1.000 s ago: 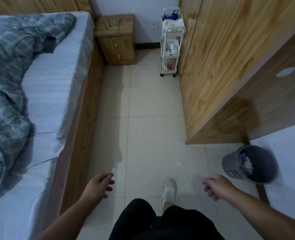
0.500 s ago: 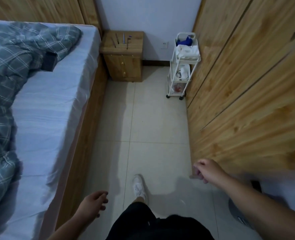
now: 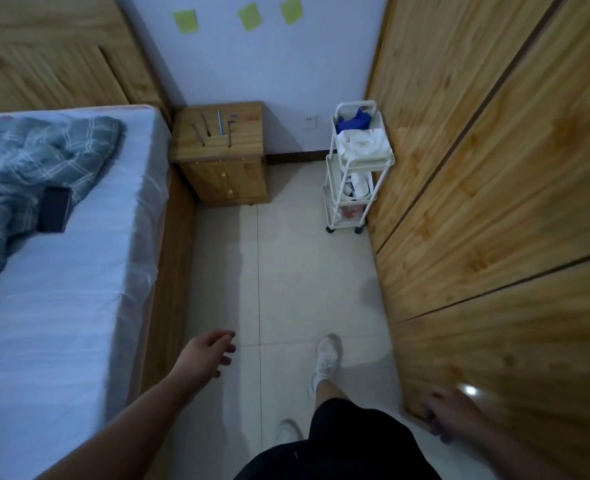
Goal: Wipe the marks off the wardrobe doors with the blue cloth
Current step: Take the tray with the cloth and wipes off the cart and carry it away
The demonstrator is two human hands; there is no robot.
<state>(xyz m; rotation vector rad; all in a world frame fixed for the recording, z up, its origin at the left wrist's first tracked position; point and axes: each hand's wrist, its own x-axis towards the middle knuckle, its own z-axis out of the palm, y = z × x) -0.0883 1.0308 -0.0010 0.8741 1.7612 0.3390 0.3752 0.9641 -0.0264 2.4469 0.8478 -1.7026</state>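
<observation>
Left grip (image 3: 207, 351) and right grip (image 3: 449, 415) hang loosely curled, holding nothing. Wardrobe doors (image 3: 494, 168) line the right side, and a white cart (image 3: 366, 163) stands at their far end with the blue cloth (image 3: 352, 121) on its top tier. Fetching comes first: the next move is to walk over and grasp it.

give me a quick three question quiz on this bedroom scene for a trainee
1. Which tier of the white cart holds the blue cloth? A top, B middle, C bottom.
2. True or false: neither the left hand nor the right hand holds the blue cloth.
3. Fill the gap: ___ green sticky notes are stuck on the wall.
Key: 1 A; 2 true; 3 three.
</observation>
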